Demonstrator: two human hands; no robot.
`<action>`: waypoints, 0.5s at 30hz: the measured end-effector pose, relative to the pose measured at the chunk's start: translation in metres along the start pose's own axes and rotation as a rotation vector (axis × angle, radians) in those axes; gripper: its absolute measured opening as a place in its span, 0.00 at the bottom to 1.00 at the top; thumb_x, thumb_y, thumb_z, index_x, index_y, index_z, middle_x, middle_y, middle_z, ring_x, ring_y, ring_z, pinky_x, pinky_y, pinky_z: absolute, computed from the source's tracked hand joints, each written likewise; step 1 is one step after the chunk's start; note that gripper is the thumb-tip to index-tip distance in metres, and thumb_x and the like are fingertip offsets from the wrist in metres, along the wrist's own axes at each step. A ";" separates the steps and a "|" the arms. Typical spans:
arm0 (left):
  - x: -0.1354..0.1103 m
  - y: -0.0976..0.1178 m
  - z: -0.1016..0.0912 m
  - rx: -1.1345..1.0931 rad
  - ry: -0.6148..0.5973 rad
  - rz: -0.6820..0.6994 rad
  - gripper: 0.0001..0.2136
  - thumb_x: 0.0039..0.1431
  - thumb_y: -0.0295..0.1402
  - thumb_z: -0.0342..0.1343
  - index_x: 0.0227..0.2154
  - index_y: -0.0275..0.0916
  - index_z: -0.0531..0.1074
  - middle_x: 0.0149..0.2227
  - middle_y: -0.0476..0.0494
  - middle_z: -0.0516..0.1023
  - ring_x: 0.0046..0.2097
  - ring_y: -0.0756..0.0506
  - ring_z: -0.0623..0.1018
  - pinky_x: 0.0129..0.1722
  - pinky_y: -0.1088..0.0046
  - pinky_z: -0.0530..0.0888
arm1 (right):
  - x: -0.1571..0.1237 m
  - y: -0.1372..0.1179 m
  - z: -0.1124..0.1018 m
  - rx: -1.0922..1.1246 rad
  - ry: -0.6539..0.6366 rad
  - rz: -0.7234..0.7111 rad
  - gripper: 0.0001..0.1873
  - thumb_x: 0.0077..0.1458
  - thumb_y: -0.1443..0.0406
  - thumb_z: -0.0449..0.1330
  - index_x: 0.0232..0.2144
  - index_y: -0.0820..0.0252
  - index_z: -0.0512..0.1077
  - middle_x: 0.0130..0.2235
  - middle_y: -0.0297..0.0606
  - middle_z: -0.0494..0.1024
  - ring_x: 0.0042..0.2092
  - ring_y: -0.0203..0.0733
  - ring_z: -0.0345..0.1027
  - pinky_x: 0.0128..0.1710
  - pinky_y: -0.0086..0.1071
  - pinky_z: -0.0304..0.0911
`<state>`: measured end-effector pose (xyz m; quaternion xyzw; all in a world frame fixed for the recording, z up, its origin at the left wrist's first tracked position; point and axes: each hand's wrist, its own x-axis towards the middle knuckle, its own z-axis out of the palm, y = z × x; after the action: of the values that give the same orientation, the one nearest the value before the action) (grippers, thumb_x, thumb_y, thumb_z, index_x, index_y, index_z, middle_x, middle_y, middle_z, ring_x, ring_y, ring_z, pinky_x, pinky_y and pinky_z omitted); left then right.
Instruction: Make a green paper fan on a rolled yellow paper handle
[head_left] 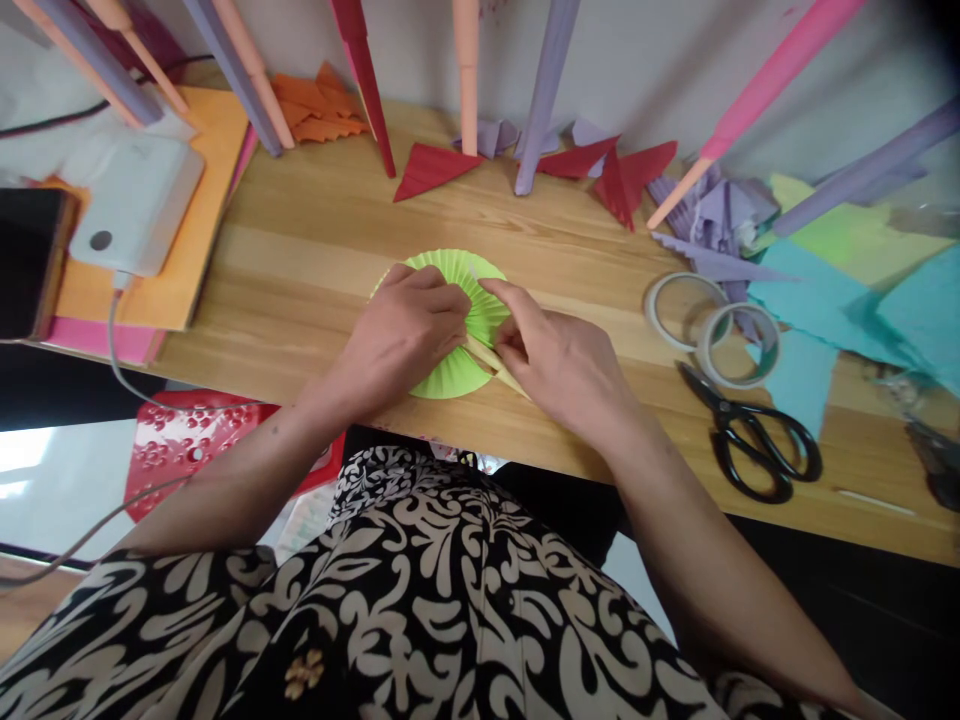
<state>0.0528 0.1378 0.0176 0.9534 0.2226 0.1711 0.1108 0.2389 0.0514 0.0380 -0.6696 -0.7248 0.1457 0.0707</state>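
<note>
A round, pleated lime-green paper fan lies flat on the wooden table. My left hand presses down on its left half, fingers curled over the pleats toward the centre. My right hand rests on the right side, its fingers pinched on a thin pale wooden stick that lies along the fan's lower right edge. The forefinger of that hand stretches toward the fan's middle. Much of the fan is hidden under both hands.
Black scissors and two tape rolls lie to the right. Purple, teal and green paper piles at the far right. Red folded pieces, orange ones and rolled paper sticks line the back. A white device sits left.
</note>
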 end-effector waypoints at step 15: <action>0.006 0.006 0.000 0.157 -0.062 0.083 0.16 0.72 0.33 0.45 0.28 0.39 0.70 0.33 0.45 0.77 0.37 0.44 0.70 0.39 0.64 0.62 | -0.009 0.004 0.000 0.044 0.002 0.033 0.32 0.63 0.68 0.51 0.68 0.52 0.54 0.40 0.38 0.83 0.37 0.44 0.76 0.34 0.32 0.62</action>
<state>0.0599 0.1349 0.0213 0.9724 0.1923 0.1277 0.0354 0.2431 0.0427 0.0375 -0.6798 -0.7103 0.1622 0.0839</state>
